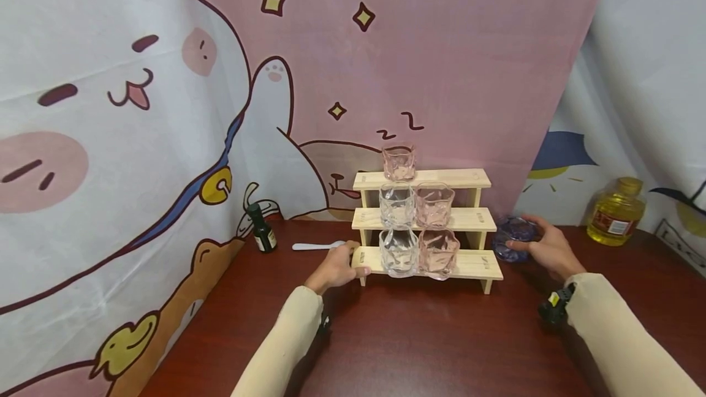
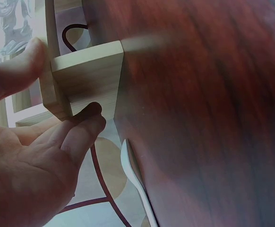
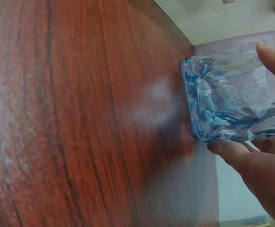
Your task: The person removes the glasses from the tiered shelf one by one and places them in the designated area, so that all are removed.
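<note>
A three-step wooden rack (image 1: 474, 265) bears several wavy glasses. My left hand (image 1: 335, 267) grips the left end of its lowest step, thumb on top and fingers under the board (image 2: 88, 56) in the left wrist view. My right hand (image 1: 551, 249) holds a blue glass (image 1: 513, 239) just right of the rack, thumb on one side and fingers on the other; the right wrist view shows the glass (image 3: 232, 94) with its base close to the tabletop. A pink glass (image 1: 399, 163) stands on the top step. Clear and pink glasses sit side by side on the middle and lowest steps.
A white spoon (image 1: 317, 246) and a small dark green bottle (image 1: 261, 228) are left of the rack. At the far right stands a bottle of yellow oil (image 1: 616, 213). A printed cloth (image 1: 469, 48) hangs behind the dark red table (image 1: 419, 342).
</note>
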A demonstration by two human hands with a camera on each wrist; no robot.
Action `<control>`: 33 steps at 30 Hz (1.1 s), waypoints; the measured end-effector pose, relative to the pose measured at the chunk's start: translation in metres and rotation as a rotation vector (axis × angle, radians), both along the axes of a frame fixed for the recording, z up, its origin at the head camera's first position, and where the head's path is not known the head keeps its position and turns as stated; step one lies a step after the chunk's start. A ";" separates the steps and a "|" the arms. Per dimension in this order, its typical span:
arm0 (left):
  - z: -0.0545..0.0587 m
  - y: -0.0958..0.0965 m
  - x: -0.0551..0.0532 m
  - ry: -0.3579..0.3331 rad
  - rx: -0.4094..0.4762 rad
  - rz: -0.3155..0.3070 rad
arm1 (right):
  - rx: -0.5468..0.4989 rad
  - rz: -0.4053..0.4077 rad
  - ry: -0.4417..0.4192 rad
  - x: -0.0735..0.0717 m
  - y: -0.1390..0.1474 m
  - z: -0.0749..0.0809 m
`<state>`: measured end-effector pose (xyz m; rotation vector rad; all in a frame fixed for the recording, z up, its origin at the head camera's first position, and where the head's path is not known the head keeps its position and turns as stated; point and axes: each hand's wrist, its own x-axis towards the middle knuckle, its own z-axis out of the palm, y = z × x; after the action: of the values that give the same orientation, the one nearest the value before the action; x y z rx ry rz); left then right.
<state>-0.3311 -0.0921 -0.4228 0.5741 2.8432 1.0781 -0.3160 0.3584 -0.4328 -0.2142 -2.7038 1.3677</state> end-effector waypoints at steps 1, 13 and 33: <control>0.000 0.000 0.000 -0.001 -0.002 0.001 | 0.000 0.005 -0.004 0.000 0.000 0.000; 0.003 0.001 -0.001 -0.016 -0.008 0.019 | 0.123 0.124 -0.065 0.000 0.009 0.006; -0.003 0.001 0.000 -0.023 0.011 0.012 | 0.265 0.154 -0.004 0.007 0.002 0.069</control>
<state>-0.3309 -0.0911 -0.4255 0.5427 2.8269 1.0959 -0.3087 0.3601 -0.3642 0.0136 -2.9182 1.0236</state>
